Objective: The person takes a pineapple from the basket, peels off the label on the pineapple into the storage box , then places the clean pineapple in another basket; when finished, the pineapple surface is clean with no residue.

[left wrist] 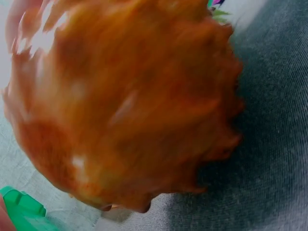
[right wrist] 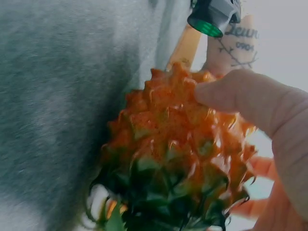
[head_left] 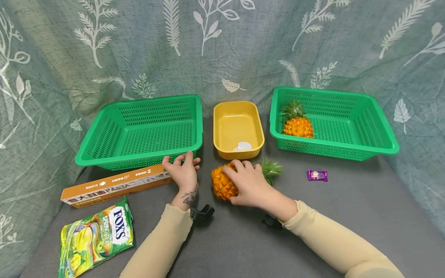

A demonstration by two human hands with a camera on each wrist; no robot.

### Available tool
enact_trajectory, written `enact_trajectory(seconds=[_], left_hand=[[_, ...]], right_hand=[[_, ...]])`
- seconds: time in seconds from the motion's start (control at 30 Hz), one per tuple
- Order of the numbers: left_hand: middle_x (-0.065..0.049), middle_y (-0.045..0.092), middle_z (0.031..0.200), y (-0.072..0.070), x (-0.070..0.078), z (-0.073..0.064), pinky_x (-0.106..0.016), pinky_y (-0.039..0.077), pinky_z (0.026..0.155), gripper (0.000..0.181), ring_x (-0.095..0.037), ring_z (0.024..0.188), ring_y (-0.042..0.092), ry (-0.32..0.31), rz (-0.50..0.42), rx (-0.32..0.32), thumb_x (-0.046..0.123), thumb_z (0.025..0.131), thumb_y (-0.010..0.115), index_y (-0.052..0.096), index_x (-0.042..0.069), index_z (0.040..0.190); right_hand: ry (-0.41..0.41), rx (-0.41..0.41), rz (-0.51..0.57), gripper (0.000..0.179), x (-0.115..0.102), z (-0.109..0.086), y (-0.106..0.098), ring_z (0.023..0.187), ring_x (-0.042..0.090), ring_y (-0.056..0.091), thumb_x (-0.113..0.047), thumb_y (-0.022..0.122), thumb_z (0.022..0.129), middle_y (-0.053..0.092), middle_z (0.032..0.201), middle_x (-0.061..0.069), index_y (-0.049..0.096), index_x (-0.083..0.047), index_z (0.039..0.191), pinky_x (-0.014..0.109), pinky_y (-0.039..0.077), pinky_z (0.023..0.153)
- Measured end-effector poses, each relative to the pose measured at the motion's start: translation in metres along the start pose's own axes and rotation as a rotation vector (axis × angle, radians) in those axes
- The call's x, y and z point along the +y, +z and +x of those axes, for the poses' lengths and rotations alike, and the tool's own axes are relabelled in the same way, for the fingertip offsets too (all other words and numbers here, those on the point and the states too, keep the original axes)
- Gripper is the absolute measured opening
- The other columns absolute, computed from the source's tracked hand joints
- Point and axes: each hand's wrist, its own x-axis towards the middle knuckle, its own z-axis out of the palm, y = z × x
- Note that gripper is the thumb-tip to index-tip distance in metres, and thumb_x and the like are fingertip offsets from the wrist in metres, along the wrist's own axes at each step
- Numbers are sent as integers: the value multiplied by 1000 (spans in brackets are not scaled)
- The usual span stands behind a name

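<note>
My right hand (head_left: 252,185) grips an orange toy-like pineapple (head_left: 222,184) from above, its green leaves (head_left: 271,170) pointing right. In the right wrist view, the thumb lies across the spiky side of the pineapple (right wrist: 168,130) and the other fingers are around its far side. My left hand (head_left: 182,172) is raised with loosely bent fingers and nothing in them. It is left of the pineapple, over the right end of a pasta box (head_left: 118,185) and by the front of the left green basket (head_left: 139,155). The pineapple (left wrist: 125,106) fills most of the left wrist view.
A second pineapple (head_left: 298,127) lies in the right green basket (head_left: 347,148). Between the baskets stands a yellow bin (head_left: 238,154) holding a white object (head_left: 243,146). A purple wrapped candy (head_left: 317,175) lies at right, a green FOX'S bag (head_left: 97,237) at front left.
</note>
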Motion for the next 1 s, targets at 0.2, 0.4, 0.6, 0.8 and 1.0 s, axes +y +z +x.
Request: enact_trajectory(seconds=[0.2, 0.4, 0.6, 0.8, 1.0], left_hand=[[-5, 47, 87, -1, 3, 0, -24, 48, 47, 58, -9, 51, 57, 3, 16, -6, 13, 91, 58, 15, 11, 129], [-5, 48, 88, -1, 3, 0, -21, 47, 45, 56, -9, 51, 57, 13, 24, -12, 13, 91, 58, 16, 11, 128], [-5, 48, 87, -2, 3, 0, -23, 48, 46, 57, -9, 52, 58, 12, 30, -15, 13, 90, 58, 15, 11, 129], [-5, 48, 86, -3, 3, 1, -23, 47, 46, 57, -9, 51, 58, 9, 16, -26, 13, 90, 58, 16, 11, 128], [-5, 47, 85, -4, 2, 2, -22, 46, 43, 55, -9, 49, 58, 6, -15, -35, 12, 89, 60, 18, 12, 124]], right_hand=[[-221, 26, 53, 71, 12, -11, 0, 107, 28, 47, -38, 80, 62, 47, 122, 5, 51, -22, 125, 45, 38, 77], [-459, -11, 96, 63, 29, -18, -1, 114, 24, 44, -31, 79, 66, 46, 126, 3, 52, -23, 122, 44, 37, 89], [-535, -76, 177, 54, 37, -21, -10, 119, 23, 43, -20, 74, 69, 44, 130, 3, 53, -23, 118, 44, 34, 100], [-477, 17, 160, 46, 22, -20, -10, 120, 20, 43, -52, 65, 76, 48, 127, 2, 54, -21, 107, 45, 36, 95], [-287, 170, -12, 78, -4, -18, 1, 110, 24, 46, -75, 58, 67, 52, 118, 2, 54, -21, 124, 46, 35, 83]])
